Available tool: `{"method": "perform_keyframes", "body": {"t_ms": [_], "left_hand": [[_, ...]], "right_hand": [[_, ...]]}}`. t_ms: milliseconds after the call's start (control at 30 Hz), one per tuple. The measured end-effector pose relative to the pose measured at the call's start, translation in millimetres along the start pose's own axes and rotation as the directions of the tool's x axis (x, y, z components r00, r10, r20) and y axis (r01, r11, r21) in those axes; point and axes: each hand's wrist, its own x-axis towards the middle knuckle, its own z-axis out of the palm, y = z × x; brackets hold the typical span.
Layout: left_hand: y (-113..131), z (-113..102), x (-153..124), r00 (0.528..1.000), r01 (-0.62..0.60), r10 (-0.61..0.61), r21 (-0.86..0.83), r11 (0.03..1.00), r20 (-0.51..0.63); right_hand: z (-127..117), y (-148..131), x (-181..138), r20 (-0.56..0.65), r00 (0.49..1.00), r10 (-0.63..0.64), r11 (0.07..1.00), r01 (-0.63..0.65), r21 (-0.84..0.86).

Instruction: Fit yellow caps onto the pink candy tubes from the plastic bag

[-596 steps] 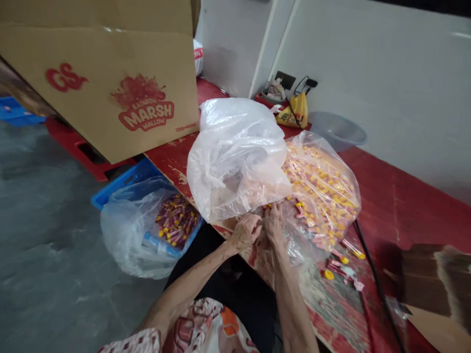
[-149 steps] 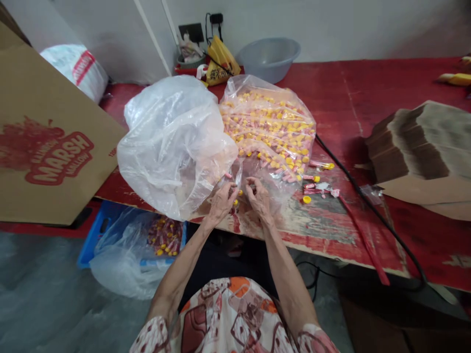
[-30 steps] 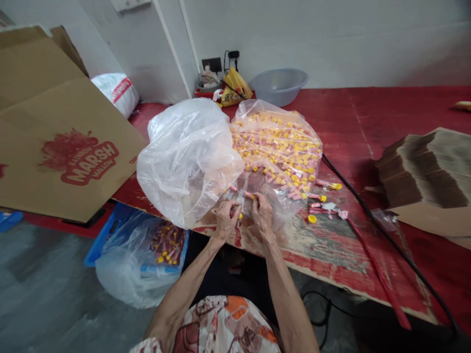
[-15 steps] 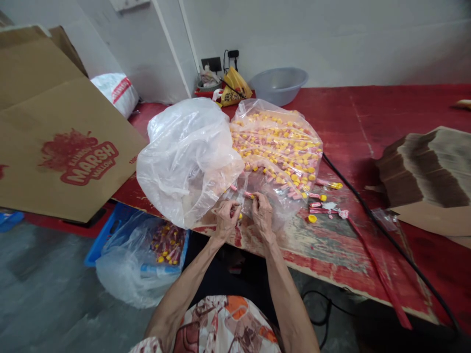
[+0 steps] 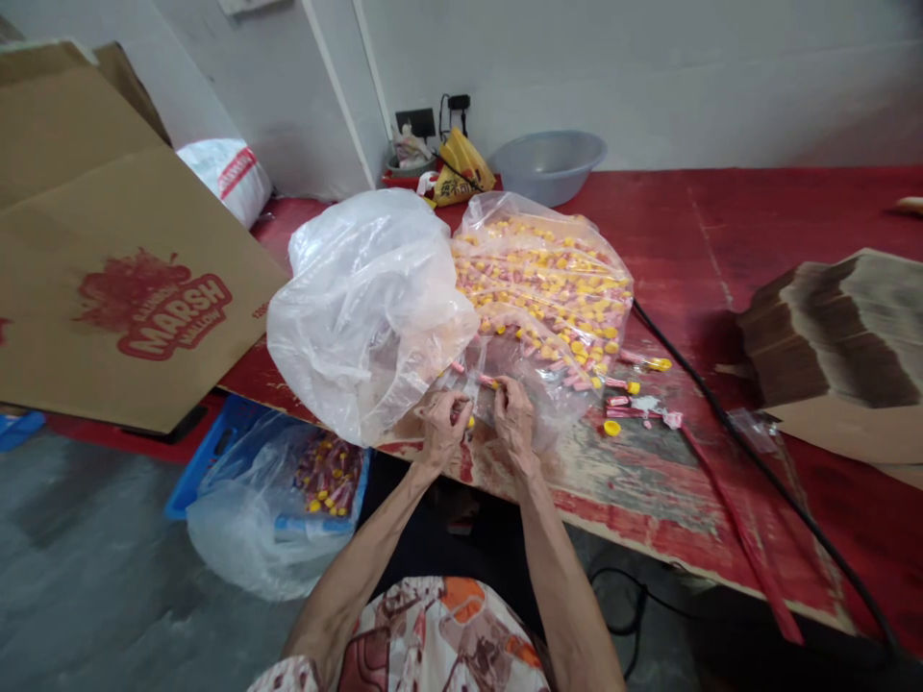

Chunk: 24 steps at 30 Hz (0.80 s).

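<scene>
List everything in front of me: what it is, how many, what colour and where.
table: one, worn red, across the view
filled bag: one, clear with pink-and-yellow tubes, mid-table
translucent bag: one, whitish, left of it
loose tubes: several, pink and yellow, right
cardboard box: one, brown, left
printed bag: one, white and red, behind box
blue crate: one, blue, low left
basin: one, bluish, by wall
yellow bag: one, yellow, by basin
stack: one, brown, right
cable: one, black, right
strip: one, red, right
plug: one, black, wall
left hand: one, bare, near edge
right hand: one, bare, beside left
</scene>
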Motion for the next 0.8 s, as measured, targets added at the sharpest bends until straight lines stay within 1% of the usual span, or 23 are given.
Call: {"method": "perform_keyframes", "body": {"t_ms": [267,467,567,800], "left_hand": [[1.1,-0.5,0.4,1.000,0.029,-0.029,0.009,1.000,0.011],[0.1,0.3,-0.5,0.999,0.043,-0.042,-0.012,0.999,0.013],[-0.1,0.1,-0.9,0.999,0.051,-0.051,0.002,0.999,0.013],[1.2,-1.2,-1.2,1.000,0.022,-0.022,-0.001,1.000,0.006]], "right_hand": [[-0.1,0.9,-0.4,0.018,1.000,0.020,1.000,-0.020,0.004],[0.9,0.7,-0.4,0.000,1.000,0.006,1.000,-0.006,-0.010],[1.4,0.6,-0.5,-0.008,1.000,0.000,1.000,-0.001,-0.011],[1.6,3.1,-1.0,0.006,1.000,0.005,1.000,-0.005,-0.014]]}}
